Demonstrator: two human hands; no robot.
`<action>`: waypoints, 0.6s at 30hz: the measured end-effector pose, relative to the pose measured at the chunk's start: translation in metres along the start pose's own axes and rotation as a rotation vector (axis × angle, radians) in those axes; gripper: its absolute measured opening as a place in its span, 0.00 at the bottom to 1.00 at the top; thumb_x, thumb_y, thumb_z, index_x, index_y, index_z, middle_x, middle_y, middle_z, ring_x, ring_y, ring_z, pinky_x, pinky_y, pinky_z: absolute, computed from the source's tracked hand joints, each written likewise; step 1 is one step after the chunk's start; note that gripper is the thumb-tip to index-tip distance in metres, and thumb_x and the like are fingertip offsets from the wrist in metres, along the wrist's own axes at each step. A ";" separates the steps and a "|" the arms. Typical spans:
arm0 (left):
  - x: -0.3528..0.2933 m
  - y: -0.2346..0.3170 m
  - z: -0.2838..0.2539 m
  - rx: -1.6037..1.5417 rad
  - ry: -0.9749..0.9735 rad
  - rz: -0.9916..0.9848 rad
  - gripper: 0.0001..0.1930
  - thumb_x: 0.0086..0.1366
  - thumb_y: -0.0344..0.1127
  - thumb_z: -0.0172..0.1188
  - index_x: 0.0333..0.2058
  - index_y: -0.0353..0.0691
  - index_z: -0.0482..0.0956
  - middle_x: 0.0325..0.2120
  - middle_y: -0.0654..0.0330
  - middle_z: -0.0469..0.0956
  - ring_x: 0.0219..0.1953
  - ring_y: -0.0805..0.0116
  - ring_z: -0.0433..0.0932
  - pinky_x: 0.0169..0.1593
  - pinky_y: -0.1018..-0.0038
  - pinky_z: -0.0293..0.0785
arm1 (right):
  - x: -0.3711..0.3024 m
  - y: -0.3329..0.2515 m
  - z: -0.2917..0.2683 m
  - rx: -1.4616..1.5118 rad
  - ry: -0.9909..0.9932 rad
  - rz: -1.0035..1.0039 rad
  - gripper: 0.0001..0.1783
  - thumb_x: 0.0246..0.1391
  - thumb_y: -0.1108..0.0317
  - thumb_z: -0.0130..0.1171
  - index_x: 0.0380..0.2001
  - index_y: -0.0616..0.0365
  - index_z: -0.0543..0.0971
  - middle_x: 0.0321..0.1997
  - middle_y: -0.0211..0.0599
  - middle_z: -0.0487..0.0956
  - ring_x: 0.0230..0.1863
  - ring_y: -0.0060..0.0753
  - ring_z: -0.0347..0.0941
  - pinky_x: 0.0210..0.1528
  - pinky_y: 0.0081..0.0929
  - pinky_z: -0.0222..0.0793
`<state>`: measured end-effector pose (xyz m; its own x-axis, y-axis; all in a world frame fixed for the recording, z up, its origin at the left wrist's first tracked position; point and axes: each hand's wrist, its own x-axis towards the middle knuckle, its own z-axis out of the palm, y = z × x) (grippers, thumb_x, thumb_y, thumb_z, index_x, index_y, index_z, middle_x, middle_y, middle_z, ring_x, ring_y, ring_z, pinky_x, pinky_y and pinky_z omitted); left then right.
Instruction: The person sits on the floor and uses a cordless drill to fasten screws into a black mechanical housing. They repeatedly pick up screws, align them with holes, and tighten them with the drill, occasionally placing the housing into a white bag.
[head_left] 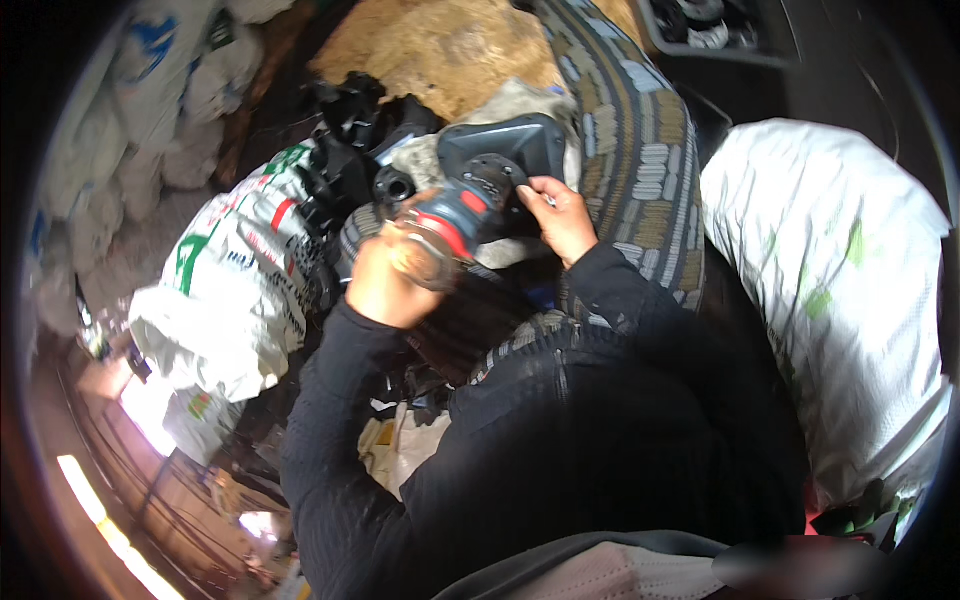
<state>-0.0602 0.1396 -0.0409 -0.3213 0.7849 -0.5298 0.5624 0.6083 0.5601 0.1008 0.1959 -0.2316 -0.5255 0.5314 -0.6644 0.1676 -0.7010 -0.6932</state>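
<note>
My left hand point(385, 285) is wrapped round a blue-grey and red cordless drill point(455, 222), whose rear end is blurred. Its dark front end points away from me, toward a black plastic part point(520, 140) with a rectangular recess. Just right of the drill's front, my right hand point(562, 222) is closed in a pinch between thumb and fingers. A small glint shows at the fingertips, too small to name. Pale cloth point(420, 158) lies under and around the black part. A black ring-shaped piece point(393, 184) sits left of the drill.
Black plastic pieces point(350, 115) are heaped at the left, beside a white printed sack point(235, 265). A large white sack point(820, 270) stands at the right. Patterned fabric point(645, 150) curves along the work area. Behind are a yellowish board point(440, 50) and a grey crate point(720, 55) holding dark pieces.
</note>
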 end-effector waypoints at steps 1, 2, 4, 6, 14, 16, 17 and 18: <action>-0.018 0.003 0.003 0.049 0.016 0.039 0.30 0.49 0.34 0.70 0.52 0.40 0.71 0.40 0.52 0.81 0.40 0.57 0.82 0.44 0.68 0.77 | -0.001 0.000 -0.002 -0.013 0.009 0.061 0.14 0.57 0.63 0.61 0.42 0.62 0.78 0.28 0.26 0.77 0.29 0.17 0.70 0.33 0.18 0.66; -0.036 0.003 0.005 0.043 0.028 0.056 0.33 0.48 0.36 0.71 0.55 0.43 0.69 0.39 0.51 0.81 0.39 0.55 0.82 0.42 0.67 0.78 | 0.000 -0.002 -0.005 0.023 -0.016 0.102 0.15 0.57 0.62 0.61 0.42 0.61 0.78 0.26 0.24 0.75 0.25 0.15 0.67 0.28 0.17 0.63; -0.072 0.000 0.012 -0.034 0.049 0.074 0.38 0.47 0.39 0.72 0.58 0.48 0.66 0.39 0.49 0.81 0.38 0.52 0.83 0.41 0.66 0.79 | 0.002 -0.004 -0.014 0.134 -0.098 0.175 0.16 0.57 0.59 0.62 0.42 0.60 0.77 0.21 0.19 0.69 0.18 0.11 0.60 0.18 0.15 0.57; -0.106 -0.025 0.032 -0.015 0.033 0.106 0.40 0.46 0.37 0.71 0.60 0.51 0.64 0.41 0.50 0.80 0.36 0.48 0.82 0.41 0.63 0.79 | 0.005 -0.007 -0.012 0.204 -0.108 0.080 0.17 0.57 0.58 0.63 0.42 0.58 0.76 0.19 0.16 0.64 0.13 0.08 0.52 0.13 0.13 0.47; -0.193 -0.128 0.063 -0.609 0.581 -0.150 0.43 0.60 0.43 0.66 0.67 0.39 0.50 0.60 0.48 0.65 0.56 0.66 0.70 0.52 0.72 0.73 | -0.052 -0.094 0.076 -0.072 -0.526 -0.225 0.05 0.62 0.63 0.57 0.35 0.51 0.76 0.14 0.12 0.59 0.10 0.09 0.47 0.12 0.15 0.41; -0.182 -0.154 0.078 -0.640 0.928 0.068 0.40 0.56 0.47 0.69 0.61 0.31 0.62 0.51 0.51 0.74 0.53 0.66 0.73 0.53 0.72 0.70 | -0.091 -0.097 0.117 -0.134 -0.678 -0.174 0.05 0.64 0.64 0.53 0.34 0.50 0.75 0.14 0.13 0.58 0.10 0.09 0.46 0.11 0.14 0.41; -0.187 -0.152 0.073 -0.781 1.013 0.007 0.33 0.58 0.45 0.68 0.55 0.30 0.68 0.46 0.54 0.76 0.48 0.69 0.73 0.51 0.74 0.70 | -0.106 -0.089 0.134 -0.156 -0.713 -0.131 0.05 0.64 0.63 0.53 0.35 0.50 0.75 0.15 0.13 0.58 0.10 0.09 0.46 0.11 0.13 0.42; -0.196 -0.144 0.062 -0.920 1.092 -0.051 0.26 0.59 0.43 0.67 0.49 0.29 0.74 0.40 0.57 0.79 0.43 0.73 0.74 0.49 0.76 0.70 | -0.118 -0.087 0.146 -0.174 -0.745 -0.088 0.06 0.64 0.63 0.52 0.36 0.50 0.75 0.15 0.13 0.58 0.10 0.09 0.47 0.11 0.13 0.42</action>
<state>-0.0310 -0.1093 -0.0564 -0.9787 0.1989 -0.0505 -0.0173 0.1652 0.9861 0.0268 0.1250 -0.0524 -0.9556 0.0778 -0.2843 0.1958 -0.5536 -0.8095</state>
